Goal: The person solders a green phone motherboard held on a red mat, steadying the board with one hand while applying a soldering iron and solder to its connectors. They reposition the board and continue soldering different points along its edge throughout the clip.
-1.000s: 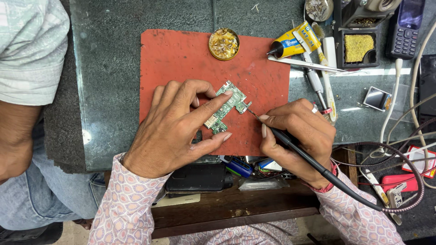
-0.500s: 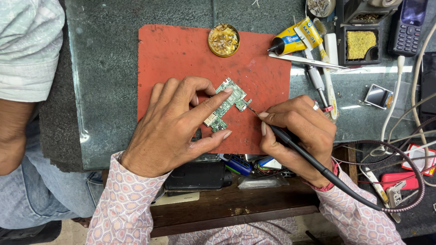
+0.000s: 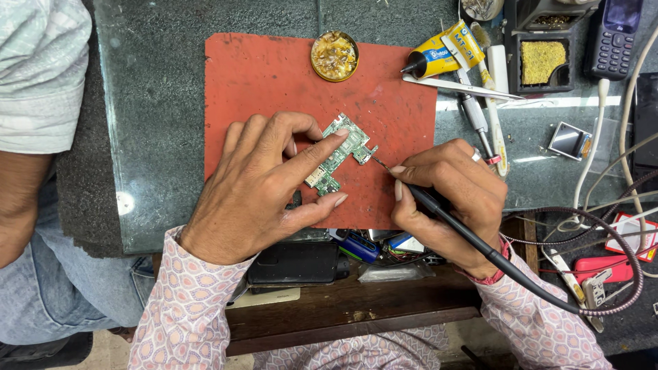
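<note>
Fingers of left hand (image 3: 257, 195) spread, index pinning circuit board (image 3: 338, 154); right hand (image 3: 449, 199) pinching soldering iron (image 3: 439, 209).

Work mat (image 3: 274, 75): brick red, plain. Circuit board (image 3: 339, 154): green with silver patches. Soldering iron (image 3: 439, 205): black handle and black cable. Round tin (image 3: 334, 55): brass-coloured, with golden contents. Glue tube (image 3: 442, 49): yellow with a black nozzle. Sponge (image 3: 540, 62): mustard yellow in a black tray. Bench top (image 3: 157, 103): dark grey-green, speckled. Sleeves (image 3: 188, 308): pale pink with a small repeating lozenge print. Keypad phone (image 3: 613, 38): dark blue. A neighbouring person's jeans (image 3: 55, 288): light blue.
</note>
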